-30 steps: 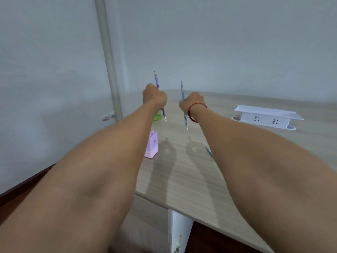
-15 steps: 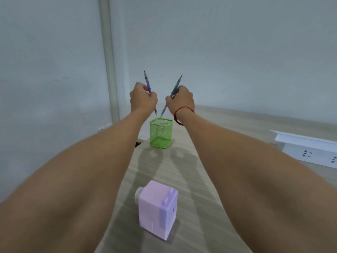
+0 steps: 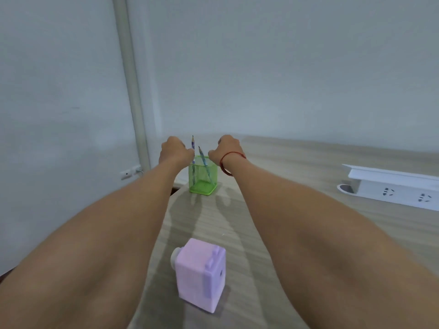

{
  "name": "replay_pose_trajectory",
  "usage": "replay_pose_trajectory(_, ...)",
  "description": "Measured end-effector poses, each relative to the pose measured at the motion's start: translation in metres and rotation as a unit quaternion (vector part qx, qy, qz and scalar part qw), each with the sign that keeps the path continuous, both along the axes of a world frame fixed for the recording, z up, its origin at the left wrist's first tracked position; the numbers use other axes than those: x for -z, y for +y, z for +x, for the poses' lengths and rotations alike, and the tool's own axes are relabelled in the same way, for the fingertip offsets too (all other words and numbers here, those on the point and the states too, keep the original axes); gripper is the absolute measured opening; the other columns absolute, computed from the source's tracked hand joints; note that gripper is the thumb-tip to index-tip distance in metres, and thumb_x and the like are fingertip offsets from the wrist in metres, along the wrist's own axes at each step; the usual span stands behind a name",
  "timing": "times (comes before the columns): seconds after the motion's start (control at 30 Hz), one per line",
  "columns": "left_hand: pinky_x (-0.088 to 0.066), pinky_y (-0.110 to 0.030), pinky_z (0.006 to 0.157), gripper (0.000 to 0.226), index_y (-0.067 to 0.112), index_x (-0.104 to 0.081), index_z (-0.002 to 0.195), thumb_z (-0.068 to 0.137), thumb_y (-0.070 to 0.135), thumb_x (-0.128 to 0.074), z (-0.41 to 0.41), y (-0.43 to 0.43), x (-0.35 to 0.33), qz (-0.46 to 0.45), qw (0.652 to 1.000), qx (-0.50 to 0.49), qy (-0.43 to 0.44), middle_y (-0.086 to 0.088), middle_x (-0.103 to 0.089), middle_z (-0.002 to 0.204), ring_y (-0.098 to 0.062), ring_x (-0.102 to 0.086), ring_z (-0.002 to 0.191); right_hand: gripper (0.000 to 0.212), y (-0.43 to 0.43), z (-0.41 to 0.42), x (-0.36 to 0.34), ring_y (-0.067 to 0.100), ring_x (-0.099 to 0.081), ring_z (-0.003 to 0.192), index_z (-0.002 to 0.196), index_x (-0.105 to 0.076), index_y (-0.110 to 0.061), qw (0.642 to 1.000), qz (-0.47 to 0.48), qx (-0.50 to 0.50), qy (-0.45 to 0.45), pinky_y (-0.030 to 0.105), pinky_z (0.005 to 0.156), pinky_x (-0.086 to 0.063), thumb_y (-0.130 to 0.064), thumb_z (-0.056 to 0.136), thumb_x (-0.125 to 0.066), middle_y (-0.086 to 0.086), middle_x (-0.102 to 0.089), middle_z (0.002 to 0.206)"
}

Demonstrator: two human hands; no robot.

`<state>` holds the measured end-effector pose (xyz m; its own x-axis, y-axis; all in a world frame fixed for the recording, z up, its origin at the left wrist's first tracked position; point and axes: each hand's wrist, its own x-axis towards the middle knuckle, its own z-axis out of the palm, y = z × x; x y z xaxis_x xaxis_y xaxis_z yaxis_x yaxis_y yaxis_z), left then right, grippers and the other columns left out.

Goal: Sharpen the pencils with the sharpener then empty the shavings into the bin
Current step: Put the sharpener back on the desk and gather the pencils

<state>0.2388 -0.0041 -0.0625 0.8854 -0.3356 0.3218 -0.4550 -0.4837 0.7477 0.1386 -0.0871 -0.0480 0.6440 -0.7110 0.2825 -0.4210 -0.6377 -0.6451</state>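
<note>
A green mesh pencil holder point(image 3: 203, 184) stands at the table's far left corner with two pencils in it. The purple pencil point(image 3: 193, 148) is almost upright, and my left hand point(image 3: 174, 150) has its fingertips closed against it above the rim. The blue pencil point(image 3: 203, 160) leans with its tip to the left. My right hand point(image 3: 226, 147), with a red band on the wrist, hovers just right of it with a small gap. A lilac box-shaped sharpener point(image 3: 202, 274) sits on the table near me, between my forearms.
A white power strip housing point(image 3: 392, 186) lies on the wooden table point(image 3: 297, 167) at the right. The table's left edge runs close to the holder. A vertical pipe point(image 3: 133, 91) and a wall socket point(image 3: 129, 173) are on the left wall. No bin is in view.
Both hands came down from above the holder, and the two pencils now stand inside it. The blue pencil has left my right hand. The view moved slightly closer.
</note>
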Motion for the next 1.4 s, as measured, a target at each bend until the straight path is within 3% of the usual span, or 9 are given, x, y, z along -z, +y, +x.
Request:
replay_pose_trajectory(0.13, -0.043, -0.028, 0.069, 0.017, 0.009, -0.053, 0.081, 0.085, 0.021, -0.064, -0.044, 0.018, -0.029, -0.018, 1.000, 0.007, 0.000, -0.002, -0.049, 0.078, -0.022, -0.047, 0.075, 0.037, 0.013, -0.046, -0.027, 0.029, -0.060, 0.106, 0.124, -0.052, -0.007, 1.000, -0.025, 0.009, 0.004, 0.035, 0.090, -0.049, -0.019, 0.089, -0.058, 0.012, -0.055, 0.127)
replay_pose_trajectory(0.3, -0.041, -0.029, 0.058, 0.028, 0.006, -0.045, 0.066, 0.083, 0.023, -0.059, -0.127, 0.038, -0.049, -0.003, 1.000, 0.029, -0.012, -0.032, -0.056, 0.108, -0.039, -0.059, 0.079, 0.045, 0.039, -0.127, -0.044, 0.030, -0.055, 0.121, 0.132, -0.047, -0.009, 0.997, -0.067, 0.015, 0.036, 0.037, 0.100, -0.047, -0.024, 0.090, -0.057, 0.012, -0.049, 0.136)
replay_pose_trajectory(0.43, -0.051, -0.036, 0.077, 0.043, -0.007, -0.061, 0.107, 0.082, 0.027, -0.059, -0.199, 0.046, -0.038, 0.032, 0.998, 0.057, -0.003, -0.027, -0.061, 0.115, -0.038, -0.062, 0.102, 0.048, 0.056, -0.201, -0.034, 0.030, -0.052, 0.125, 0.134, -0.046, -0.010, 0.995, -0.064, 0.038, 0.066, 0.039, 0.102, -0.045, -0.024, 0.089, -0.057, 0.012, -0.047, 0.139)
replay_pose_trajectory(0.67, -0.049, -0.034, 0.083, 0.045, 0.001, -0.056, 0.114, 0.080, 0.031, -0.062, -0.298, 0.039, 0.002, 0.104, 0.991, 0.087, -0.009, -0.016, -0.060, 0.120, -0.033, -0.060, 0.108, 0.036, 0.051, -0.303, -0.004, 0.032, -0.058, 0.115, 0.122, -0.054, -0.008, 0.988, -0.071, 0.092, 0.104, 0.036, 0.094, -0.047, -0.019, 0.088, -0.055, 0.012, -0.056, 0.127)
replay_pose_trajectory(0.83, -0.055, -0.035, 0.084, 0.046, 0.005, -0.059, 0.109, 0.073, 0.032, -0.063, -0.340, 0.037, 0.030, 0.199, 0.973, 0.117, 0.025, -0.015, -0.067, 0.108, -0.028, -0.068, 0.098, 0.031, 0.042, -0.352, 0.029, 0.031, -0.060, 0.110, 0.116, -0.058, -0.006, 0.979, -0.063, 0.119, 0.153, 0.034, 0.087, -0.049, -0.016, 0.086, -0.056, 0.012, -0.062, 0.119)
replay_pose_trajectory(0.97, -0.044, -0.022, 0.062, 0.036, 0.012, -0.054, 0.076, 0.079, 0.048, -0.060, -0.366, 0.034, 0.049, 0.320, 0.924, 0.172, 0.122, -0.007, -0.055, 0.062, -0.019, -0.054, 0.053, 0.031, 0.039, -0.376, 0.056, 0.030, -0.063, 0.105, 0.111, -0.060, -0.006, 0.965, -0.039, 0.134, 0.224, 0.033, 0.081, -0.048, -0.023, 0.086, -0.059, 0.012, -0.064, 0.107)
replay_pose_trajectory(1.03, -0.044, -0.022, 0.067, 0.038, 0.013, -0.052, 0.077, 0.082, 0.050, -0.056, -0.375, 0.032, 0.058, 0.387, 0.891, 0.186, 0.149, -0.007, -0.054, 0.071, -0.021, -0.056, 0.065, 0.036, 0.039, -0.383, 0.067, 0.030, -0.063, 0.104, 0.113, -0.059, -0.007, 0.958, -0.029, 0.127, 0.255, 0.032, 0.083, -0.049, -0.029, 0.085, -0.061, 0.011, -0.065, 0.113)
replay_pose_trajectory(1.13, -0.052, -0.029, 0.088, 0.049, 0.008, -0.061, 0.110, 0.076, 0.044, -0.066, -0.374, 0.027, 0.072, 0.360, 0.917, 0.155, 0.073, -0.009, -0.065, 0.110, -0.023, -0.065, 0.106, 0.040, 0.039, -0.387, 0.078, 0.028, -0.062, 0.093, 0.112, -0.060, -0.007, 0.951, -0.028, 0.119, 0.283, 0.029, 0.074, -0.046, -0.030, 0.081, -0.066, 0.010, -0.066, 0.113)
replay_pose_trajectory(1.4, -0.054, -0.039, 0.091, 0.033, 0.000, -0.057, 0.116, 0.085, 0.013, -0.058, -0.358, 0.021, 0.079, 0.270, 0.956, 0.114, -0.014, -0.019, -0.059, 0.124, -0.035, -0.063, 0.109, 0.034, 0.039, -0.380, 0.079, 0.031, -0.060, 0.113, 0.120, -0.057, -0.003, 0.952, -0.081, 0.112, 0.272, 0.033, 0.086, -0.049, -0.017, 0.090, -0.056, 0.013, -0.062, 0.122)
